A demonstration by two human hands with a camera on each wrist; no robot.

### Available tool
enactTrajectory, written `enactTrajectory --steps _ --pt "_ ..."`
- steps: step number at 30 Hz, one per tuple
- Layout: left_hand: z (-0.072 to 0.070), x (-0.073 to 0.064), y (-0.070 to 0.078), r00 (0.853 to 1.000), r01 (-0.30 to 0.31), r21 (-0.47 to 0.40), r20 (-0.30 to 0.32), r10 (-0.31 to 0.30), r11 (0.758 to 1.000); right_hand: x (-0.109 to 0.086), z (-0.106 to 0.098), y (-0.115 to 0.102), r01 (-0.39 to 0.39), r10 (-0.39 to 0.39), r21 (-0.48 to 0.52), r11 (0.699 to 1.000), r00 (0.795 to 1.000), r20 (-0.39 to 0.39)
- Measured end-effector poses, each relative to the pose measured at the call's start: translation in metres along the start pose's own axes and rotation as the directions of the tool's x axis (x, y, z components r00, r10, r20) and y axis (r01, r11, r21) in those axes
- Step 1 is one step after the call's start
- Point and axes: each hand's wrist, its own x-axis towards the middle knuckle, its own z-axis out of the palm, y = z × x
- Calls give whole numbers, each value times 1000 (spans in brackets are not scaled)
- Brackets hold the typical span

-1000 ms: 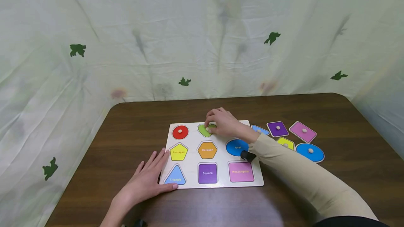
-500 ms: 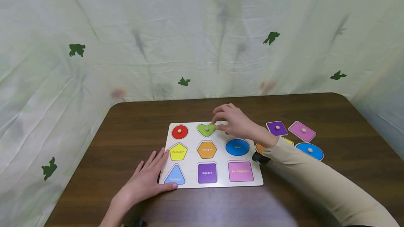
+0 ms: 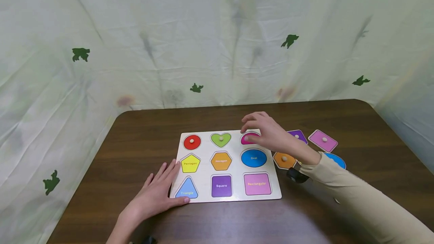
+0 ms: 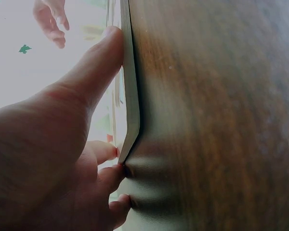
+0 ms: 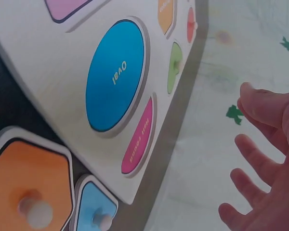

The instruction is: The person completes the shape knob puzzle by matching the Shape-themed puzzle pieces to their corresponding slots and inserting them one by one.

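A white shape-puzzle board (image 3: 205,176) lies on the table. My left hand (image 3: 152,193) rests at its lower-left corner, thumb on the front edge and fingers spread along the left side. Above the board's top-right corner hovers my right hand (image 3: 271,134), its fingers loosely bent around nothing. In the head view it partly covers the pink half-round recess (image 5: 137,139). A green heart piece (image 3: 220,136) and a red circle piece (image 3: 192,145), both knobbed, sit in their top-row recesses. The pentagon, hexagon, oval, triangle, square and rectangle recesses show printed labels.
Right of the board lie knobbed pieces: an orange hexagon (image 3: 282,163), a light-blue piece (image 5: 91,199), a purple square (image 3: 299,133), a pink rectangle (image 3: 323,141) and a blue oval (image 3: 336,160). The right forearm overlaps several of them. A leaf-patterned curtain (image 3: 223,48) hangs behind the table.
My right hand has let go of the green heart's knob and moved right, toward the board's top-right corner. The heart stays in its recess. The left hand holds its place.
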Motion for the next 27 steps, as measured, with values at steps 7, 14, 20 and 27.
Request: enactTrajectory --steps 7,14,20,27 --pt "0 0 0 1000 3 1 3 -3 1000 -15 -10 2 -30 30 0 1000 999 -16" --pt "0 0 0 1000 2 4 2 -2 1000 -28 -19 4 -50 51 4 999 999 -18" --pt "0 -1 0 1000 -1 3 0 1 1000 -40 -27 9 -21 21 4 1000 999 -33" --pt "-1 0 0 1000 2 3 11 -2 1000 -54 -35 13 -31 32 18 999 998 -61"
